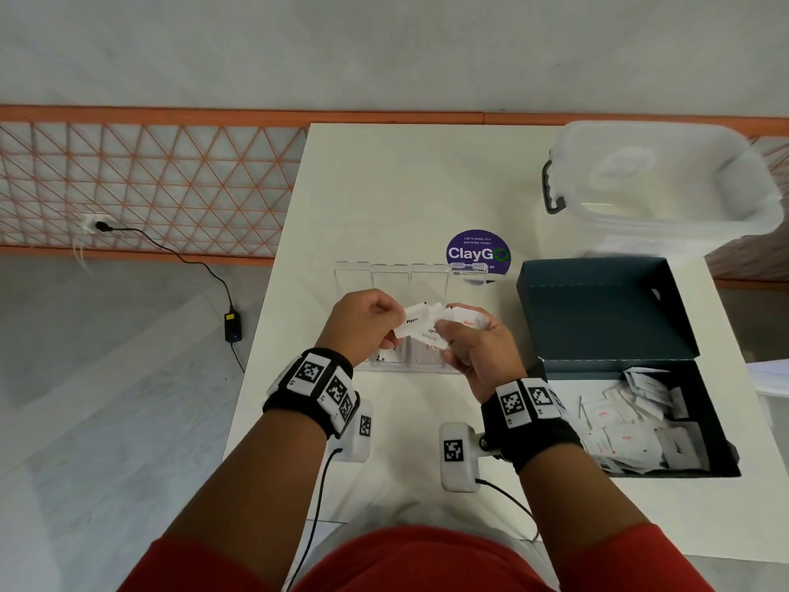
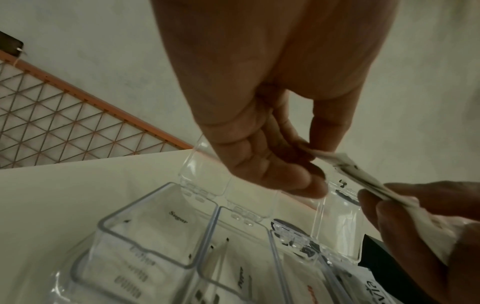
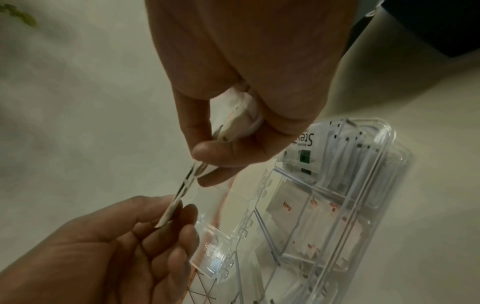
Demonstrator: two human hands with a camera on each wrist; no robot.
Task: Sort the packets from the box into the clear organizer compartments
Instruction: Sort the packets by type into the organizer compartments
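Both hands hover over the clear organizer (image 1: 390,275), whose lids stand open. My left hand (image 1: 382,320) pinches one end of a white pepper packet (image 1: 413,321). The right hand (image 1: 454,337) holds the other end with its thumb and also grips a small bunch of packets, a salt packet (image 1: 469,320) on top. In the left wrist view the left hand (image 2: 291,170) pinches the packet (image 2: 349,165) edge-on. The right wrist view shows the right hand (image 3: 228,156) on the same packet (image 3: 185,186). The dark box (image 1: 606,318) holds several more packets (image 1: 627,425).
The organizer's compartments (image 2: 155,232) hold sugar, pepper and salt packets. A translucent lidded tub (image 1: 657,181) stands at the table's back right. A purple round sticker (image 1: 478,252) lies behind the organizer. The white table's left edge (image 1: 264,335) drops to the floor.
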